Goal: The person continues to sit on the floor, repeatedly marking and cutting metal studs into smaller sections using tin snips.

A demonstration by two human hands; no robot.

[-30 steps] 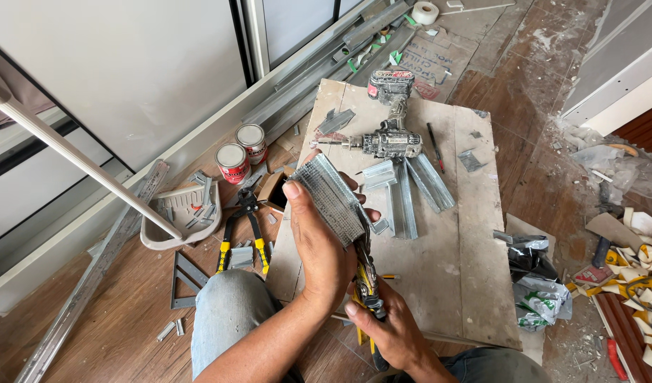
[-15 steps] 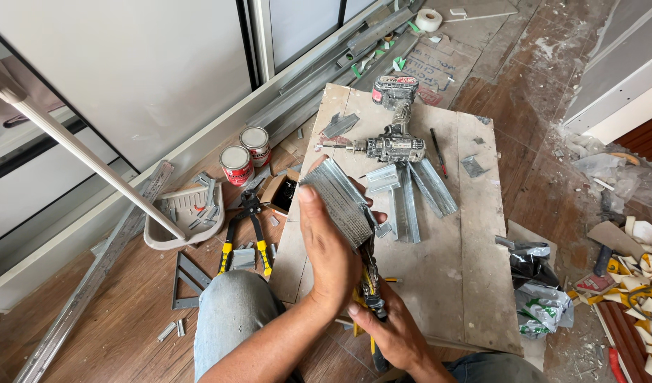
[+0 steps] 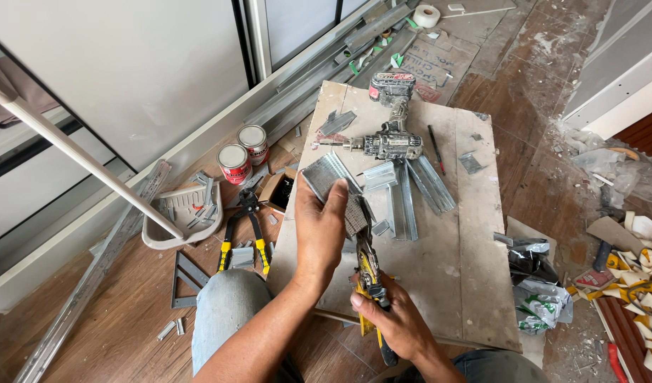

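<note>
Head view: left hand (image 3: 320,228) fingers (image 3: 338,193) wrap metal strip (image 3: 333,186); snips (image 3: 366,264) below.

A room under renovation is shown: cut metal channel pieces (image 3: 411,191) and a cordless drill (image 3: 391,135) are laid on a dusty board (image 3: 467,284), 2 cans (image 3: 243,153) and debris (image 3: 638,248) are scattered over the wooden floor (image 3: 120,333).

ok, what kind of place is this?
Likely an interior fit-out or renovation site: a cordless drill and cut metal channel pieces on a board on the floor, with debris around.
</note>
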